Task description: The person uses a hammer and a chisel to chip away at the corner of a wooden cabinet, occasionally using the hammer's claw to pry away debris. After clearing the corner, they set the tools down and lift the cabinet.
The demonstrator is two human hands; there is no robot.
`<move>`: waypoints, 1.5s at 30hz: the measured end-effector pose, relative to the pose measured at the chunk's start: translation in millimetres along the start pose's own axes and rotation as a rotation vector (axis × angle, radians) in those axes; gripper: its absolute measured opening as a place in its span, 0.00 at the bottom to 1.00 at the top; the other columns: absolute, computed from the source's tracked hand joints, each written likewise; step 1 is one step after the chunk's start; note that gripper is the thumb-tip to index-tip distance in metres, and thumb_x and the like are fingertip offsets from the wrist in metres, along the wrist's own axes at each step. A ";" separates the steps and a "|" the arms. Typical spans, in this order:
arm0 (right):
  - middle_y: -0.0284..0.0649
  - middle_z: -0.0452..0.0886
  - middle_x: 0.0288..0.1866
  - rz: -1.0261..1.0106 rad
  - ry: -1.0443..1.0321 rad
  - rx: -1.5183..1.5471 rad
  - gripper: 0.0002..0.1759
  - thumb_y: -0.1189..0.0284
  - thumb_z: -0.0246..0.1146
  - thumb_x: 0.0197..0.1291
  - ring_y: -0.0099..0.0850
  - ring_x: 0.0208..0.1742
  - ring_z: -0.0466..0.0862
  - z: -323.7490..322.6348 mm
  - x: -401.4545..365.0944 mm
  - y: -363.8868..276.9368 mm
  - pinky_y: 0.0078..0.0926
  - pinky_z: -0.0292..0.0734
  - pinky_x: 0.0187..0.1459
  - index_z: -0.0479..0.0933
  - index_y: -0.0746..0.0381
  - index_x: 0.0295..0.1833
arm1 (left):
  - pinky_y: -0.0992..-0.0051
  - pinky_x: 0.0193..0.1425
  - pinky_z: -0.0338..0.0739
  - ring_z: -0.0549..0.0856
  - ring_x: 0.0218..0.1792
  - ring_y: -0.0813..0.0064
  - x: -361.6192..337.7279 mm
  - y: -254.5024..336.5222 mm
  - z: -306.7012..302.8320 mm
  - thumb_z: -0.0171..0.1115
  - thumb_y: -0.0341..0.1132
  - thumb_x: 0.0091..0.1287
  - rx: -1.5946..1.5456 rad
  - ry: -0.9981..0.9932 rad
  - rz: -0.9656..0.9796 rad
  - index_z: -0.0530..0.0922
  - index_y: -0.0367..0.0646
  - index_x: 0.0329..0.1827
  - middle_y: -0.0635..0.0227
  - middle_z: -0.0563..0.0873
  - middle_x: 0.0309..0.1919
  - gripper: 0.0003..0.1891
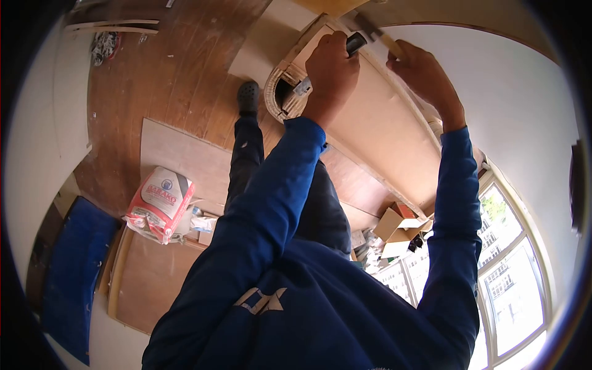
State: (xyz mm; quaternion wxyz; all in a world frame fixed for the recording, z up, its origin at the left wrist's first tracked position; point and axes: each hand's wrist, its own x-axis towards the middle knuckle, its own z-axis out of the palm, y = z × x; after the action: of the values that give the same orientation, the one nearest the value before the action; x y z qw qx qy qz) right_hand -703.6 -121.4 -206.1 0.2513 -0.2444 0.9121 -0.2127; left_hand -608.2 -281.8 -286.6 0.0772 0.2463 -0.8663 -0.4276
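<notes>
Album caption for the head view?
Left hand grips a black-handled metal tool over a pale, round-ended wooden piece; right hand holds a wooden-handled hammer.

Both arms point(262, 191) outstretched, left hand point(333, 74) and right hand point(427, 75) raised, fingers point(333, 41) tightly curled

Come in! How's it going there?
Left hand gripping dark-handled tool; right hand gripping motion-blurred hammer. Tool's metal end near wooden piece, contact unclear. Bag well aside.

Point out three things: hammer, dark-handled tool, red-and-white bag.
Hammer point(386, 42): head view, on the light handle, just below the blurred head.
Dark-handled tool point(355, 44): head view, on the exposed handle end.
Red-and-white bag point(162, 201): head view, on the printed front, around its middle.
</notes>
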 end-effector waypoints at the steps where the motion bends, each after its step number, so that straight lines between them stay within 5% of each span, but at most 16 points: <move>1: 0.43 0.85 0.32 0.055 0.051 0.072 0.13 0.66 0.68 0.70 0.33 0.35 0.87 -3.5 -1.0 -1.8 0.37 0.79 0.36 0.80 0.63 0.51 | 0.49 0.42 0.81 0.87 0.40 0.46 -2.0 2.7 -2.2 0.71 0.38 0.65 -0.013 0.012 0.038 0.80 0.44 0.37 0.57 0.86 0.34 0.10; 4: 0.38 0.81 0.29 0.332 0.174 0.328 0.13 0.65 0.68 0.70 0.27 0.29 0.82 -8.0 -9.1 -12.3 0.34 0.78 0.33 0.81 0.63 0.49 | 0.49 0.39 0.80 0.87 0.38 0.48 -14.9 27.3 -17.4 0.73 0.36 0.64 -0.059 -0.034 0.185 0.78 0.45 0.38 0.59 0.85 0.35 0.10; 13: 0.28 0.74 0.27 0.473 0.270 0.557 0.11 0.65 0.70 0.70 0.19 0.25 0.75 13.6 -54.5 -10.5 0.23 0.76 0.28 0.81 0.62 0.46 | 0.52 0.40 0.83 0.88 0.38 0.49 0.7 16.5 1.9 0.74 0.36 0.61 -0.017 -0.038 0.145 0.79 0.44 0.37 0.58 0.86 0.36 0.11; 45: 0.28 0.74 0.23 0.362 0.284 0.487 0.11 0.66 0.71 0.70 0.18 0.22 0.73 -10.7 -15.9 -16.1 0.22 0.74 0.26 0.81 0.63 0.46 | 0.50 0.43 0.84 0.89 0.41 0.49 18.6 4.6 20.8 0.69 0.37 0.66 0.077 0.010 0.001 0.81 0.43 0.40 0.55 0.88 0.40 0.09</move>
State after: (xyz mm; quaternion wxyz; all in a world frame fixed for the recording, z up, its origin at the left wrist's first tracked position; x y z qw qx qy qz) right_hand -692.2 -122.5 -183.8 0.2066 0.0209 0.8888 -0.4084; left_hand -633.2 -274.0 -297.4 0.0721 0.2511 -0.8818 -0.3926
